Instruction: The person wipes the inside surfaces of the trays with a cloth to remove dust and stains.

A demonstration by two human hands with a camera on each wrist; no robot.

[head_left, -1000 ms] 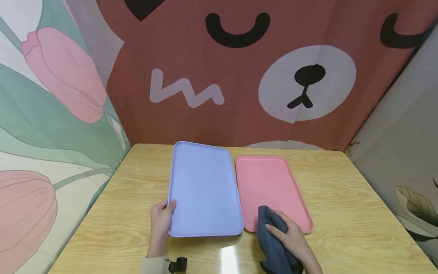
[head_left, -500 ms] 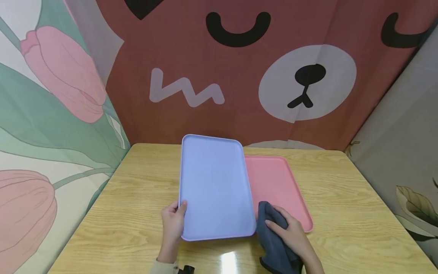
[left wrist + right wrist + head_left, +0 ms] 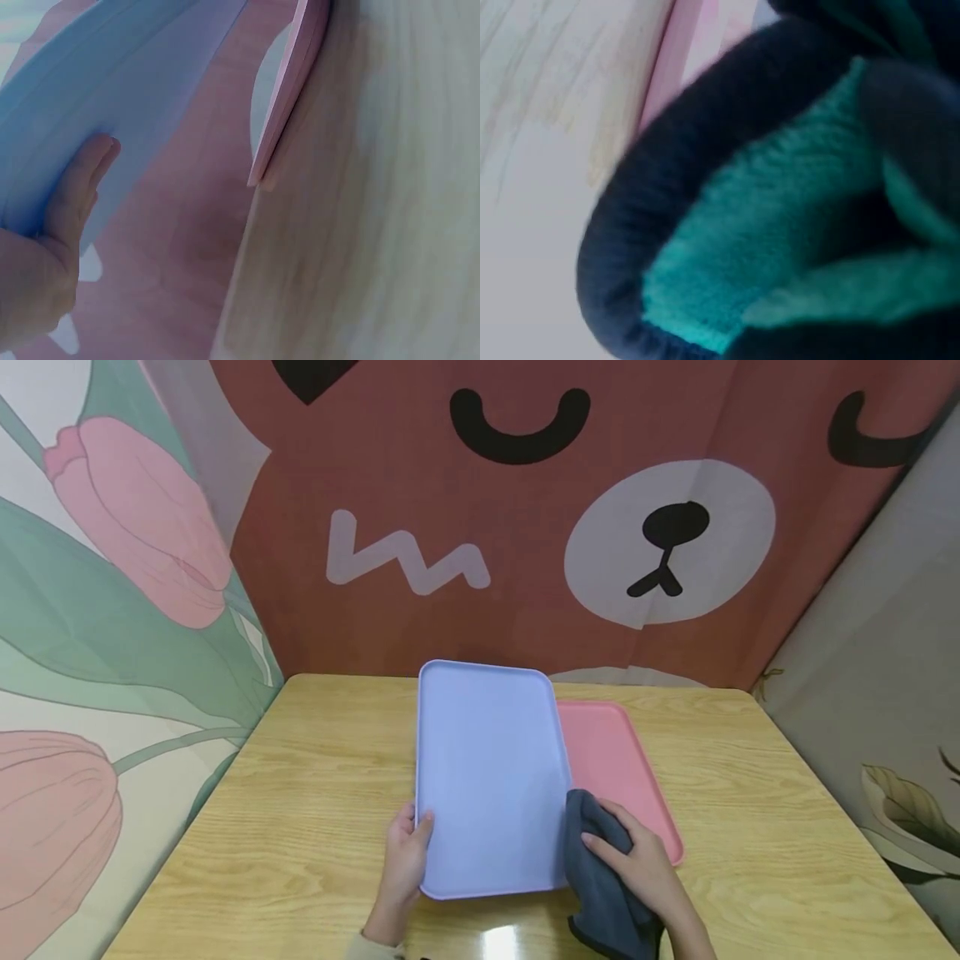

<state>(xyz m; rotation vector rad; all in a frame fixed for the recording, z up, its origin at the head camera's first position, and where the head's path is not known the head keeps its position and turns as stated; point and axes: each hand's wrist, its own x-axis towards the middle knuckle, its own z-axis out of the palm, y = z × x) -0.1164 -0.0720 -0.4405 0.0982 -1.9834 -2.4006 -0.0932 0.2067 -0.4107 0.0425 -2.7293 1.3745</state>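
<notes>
My left hand (image 3: 405, 858) grips a light-blue tray (image 3: 491, 777) by its lower left edge, thumb over the rim. In the left wrist view the fingers (image 3: 75, 184) lie against the tray's underside, which is raised above the table. A dark grey cloth (image 3: 592, 868) is bunched in my right hand (image 3: 647, 870), its upper end right at the blue tray's right edge. Up close in the right wrist view the cloth shows a dark border and a teal, fuzzy inner side (image 3: 727, 232); the cloth hides the fingers there. Partly covered by the blue tray, a pink tray (image 3: 611, 760) lies on the table.
The wooden table (image 3: 300, 827) extends on both sides of the trays. Behind it hangs a brown cloth backdrop (image 3: 420, 635) with a bear face. Floral fabric (image 3: 172, 677) stands at the left, and a pale fabric (image 3: 885, 652) at the right.
My left hand has carried the blue tray to the right, so it overlaps the pink tray. The right hand and cloth have shifted slightly up toward the blue tray's edge.
</notes>
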